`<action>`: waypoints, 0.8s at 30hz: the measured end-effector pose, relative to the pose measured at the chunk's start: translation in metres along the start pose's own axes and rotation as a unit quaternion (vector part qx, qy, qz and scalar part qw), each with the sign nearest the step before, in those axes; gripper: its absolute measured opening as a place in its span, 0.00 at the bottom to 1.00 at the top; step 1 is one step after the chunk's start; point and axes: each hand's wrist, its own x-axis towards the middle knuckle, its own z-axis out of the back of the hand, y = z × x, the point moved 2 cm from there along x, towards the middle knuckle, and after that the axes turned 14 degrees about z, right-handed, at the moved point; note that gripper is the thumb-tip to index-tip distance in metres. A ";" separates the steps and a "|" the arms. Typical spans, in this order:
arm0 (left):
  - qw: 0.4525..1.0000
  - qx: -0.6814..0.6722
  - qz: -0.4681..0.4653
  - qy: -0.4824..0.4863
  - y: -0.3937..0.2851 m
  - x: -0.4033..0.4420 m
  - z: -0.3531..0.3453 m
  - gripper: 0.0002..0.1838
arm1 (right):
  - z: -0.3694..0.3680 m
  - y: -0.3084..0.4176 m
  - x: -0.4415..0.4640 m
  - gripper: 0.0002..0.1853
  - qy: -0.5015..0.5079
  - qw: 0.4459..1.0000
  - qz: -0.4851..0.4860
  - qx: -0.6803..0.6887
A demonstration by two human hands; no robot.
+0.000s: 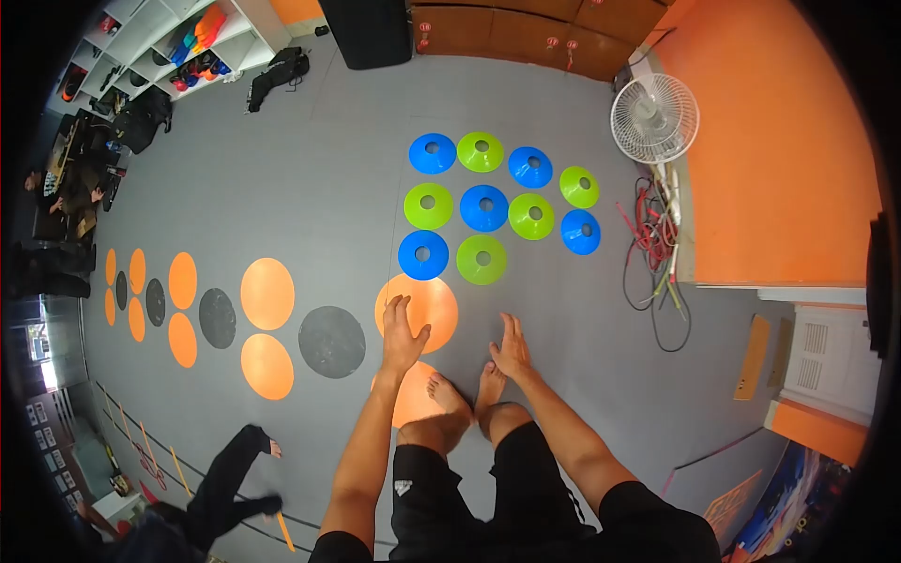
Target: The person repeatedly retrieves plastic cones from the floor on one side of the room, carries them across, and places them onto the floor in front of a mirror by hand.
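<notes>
My left hand (404, 336) is stretched out over a large orange floor circle (441, 305), its fingers apart and holding nothing. To the right, my right hand (510, 349) hangs above the grey floor with its fingers extended, also holding nothing. Just beyond both hands, several blue and green disc cones lie in rows on the floor. Nearest to my left hand is a blue disc cone (409, 265). A green disc cone (482, 276) lies beside it, closest to my right hand. Neither hand touches a cone. My bare feet (450, 394) stand below, between my arms.
Orange circles (267, 293) and black circles (331, 342) run off to the left. A white fan (654, 118) and tangled cables (650, 225) are by the right wall. Another person's leg (225, 479) shows at lower left. Shelves (249, 52) and brown cabinets (526, 38) stand at the back.
</notes>
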 end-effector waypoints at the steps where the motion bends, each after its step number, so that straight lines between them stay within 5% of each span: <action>1: 0.999 0.027 -0.020 -0.012 0.013 0.015 -0.020 0.42 | -0.016 -0.018 0.015 0.41 0.003 0.999 0.016 -0.028; 7: 0.990 0.128 -0.052 0.036 0.096 0.113 -0.133 0.48 | -0.085 -0.124 0.101 0.47 0.105 0.992 0.009 -0.068; 15: 0.979 0.184 -0.062 0.066 0.167 0.215 -0.233 0.51 | -0.133 -0.196 0.201 0.47 0.069 0.992 0.066 -0.081; 24: 0.962 0.235 -0.006 0.138 0.225 0.213 -0.270 0.44 | -0.178 -0.224 0.191 0.40 0.121 0.988 0.034 -0.093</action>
